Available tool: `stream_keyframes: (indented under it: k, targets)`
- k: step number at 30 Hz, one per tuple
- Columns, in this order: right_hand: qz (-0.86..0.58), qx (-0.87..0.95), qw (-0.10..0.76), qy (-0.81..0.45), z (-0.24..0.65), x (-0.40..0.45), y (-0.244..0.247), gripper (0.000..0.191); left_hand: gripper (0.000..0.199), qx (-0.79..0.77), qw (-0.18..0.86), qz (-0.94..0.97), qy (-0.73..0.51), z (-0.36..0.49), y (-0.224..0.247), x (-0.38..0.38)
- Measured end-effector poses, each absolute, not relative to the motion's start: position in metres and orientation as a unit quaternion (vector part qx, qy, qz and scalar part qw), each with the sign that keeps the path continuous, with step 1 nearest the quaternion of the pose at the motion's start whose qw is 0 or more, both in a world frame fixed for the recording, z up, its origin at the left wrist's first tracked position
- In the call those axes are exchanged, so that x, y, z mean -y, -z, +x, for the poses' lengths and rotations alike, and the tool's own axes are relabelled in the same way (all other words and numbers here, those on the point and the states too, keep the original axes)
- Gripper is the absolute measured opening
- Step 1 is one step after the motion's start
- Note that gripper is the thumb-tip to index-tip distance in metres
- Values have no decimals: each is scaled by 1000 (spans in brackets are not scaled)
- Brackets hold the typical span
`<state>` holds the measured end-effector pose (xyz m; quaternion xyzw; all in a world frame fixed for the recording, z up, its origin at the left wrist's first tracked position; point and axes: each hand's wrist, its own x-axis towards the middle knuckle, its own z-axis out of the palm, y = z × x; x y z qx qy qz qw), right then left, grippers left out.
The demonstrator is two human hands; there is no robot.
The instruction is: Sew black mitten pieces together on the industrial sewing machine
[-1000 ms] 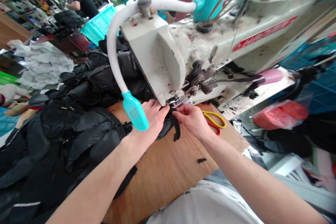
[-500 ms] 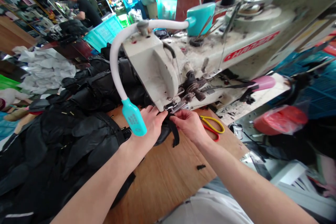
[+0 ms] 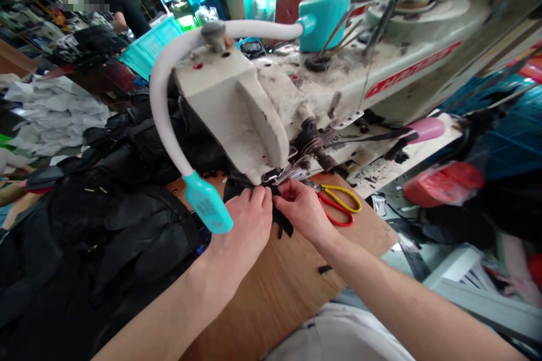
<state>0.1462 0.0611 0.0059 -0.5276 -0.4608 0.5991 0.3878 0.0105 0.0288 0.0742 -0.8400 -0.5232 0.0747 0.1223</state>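
My left hand [image 3: 249, 215] has its fingers curled down on black fabric [image 3: 237, 184] right under the head of a sewing machine [image 3: 231, 107]. Close beside it, my right hand [image 3: 302, 210] pinches a black strap [image 3: 283, 222] near the presser foot, thumb and fingers together. The strap's loose end hangs toward me between the two hands. Fingers and machine head hide the needle and the stitching spot. Scissors [image 3: 342, 203] with one yellow and one red handle lie just right of my right hand.
A lamp [image 3: 208, 203] on a bent white neck hangs over my left wrist. Black bags [image 3: 127, 237] are heaped at the left. A black scrap [image 3: 324, 269] lies on the wooden tabletop [image 3: 258, 293]. Another person [image 3: 127, 11] sits at the far left, near a turquoise crate [image 3: 150, 48].
My left hand has shifted and its fingers are more curled at the fabric. The strap's end, curved outward before, now hangs straighter and closer to my hands. The camera view has moved slightly.
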Motion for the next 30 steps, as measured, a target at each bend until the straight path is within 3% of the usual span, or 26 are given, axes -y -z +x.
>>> stream_keyframes:
  k: [6,15,22,27,30]
  targets:
    - [-495,434,418,-626,148,-53,0,14,41,598,18,-801,-31,23,-66,-18]
    - [-463,460,386,-652,163,-55,1,16,42,701,-96,-696,124,48,-44,-8]
    - [-470,473,373,-645,165,-61,-7,21,44,721,-69,-673,150,59,-37,-8]
    - [-478,469,381,-638,161,-68,-7,25,39,705,-23,-657,267,65,-26,1]
    - [-481,469,385,-633,161,-68,-6,26,50,692,2,-653,307,63,-21,17]
